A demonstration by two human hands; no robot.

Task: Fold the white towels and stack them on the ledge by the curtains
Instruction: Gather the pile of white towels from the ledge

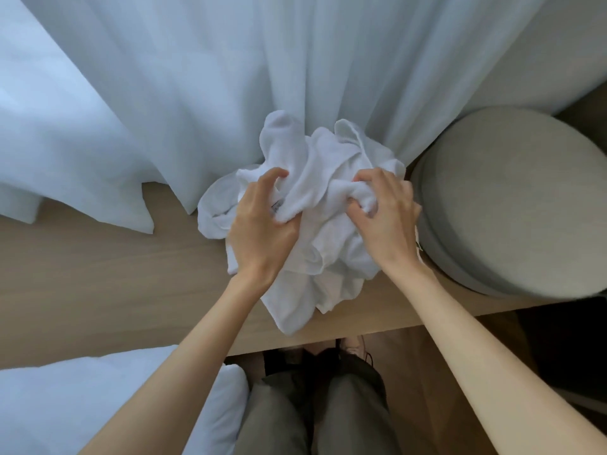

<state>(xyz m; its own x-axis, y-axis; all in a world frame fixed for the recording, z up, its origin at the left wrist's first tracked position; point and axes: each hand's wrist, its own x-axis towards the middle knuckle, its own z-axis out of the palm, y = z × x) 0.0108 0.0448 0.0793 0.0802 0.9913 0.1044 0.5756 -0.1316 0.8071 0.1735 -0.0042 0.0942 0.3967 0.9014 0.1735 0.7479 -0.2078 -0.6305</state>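
A crumpled heap of white towels (328, 238) sits on the wooden ledge (98, 274), its back pressed against the curtains (197, 93). The person's left hand (259, 224) and right hand (387, 218) each clutch a bunch of cloth, fingers curled into the folds. We judge that no towel is folded yet. The risks we see:

- **Tangling:** the towels are knotted together, so lifting one may drag the others.
- **Falling:** a corner reaches the ledge's front edge, where a pull could tip cloth to the floor.
- **Snagging:** the curtain hem touches the heap and could be gathered up with it.
- **Crowding:** a round grey stool (509, 198) sits just beside the heap on the right, leaving little room to spread a towel.
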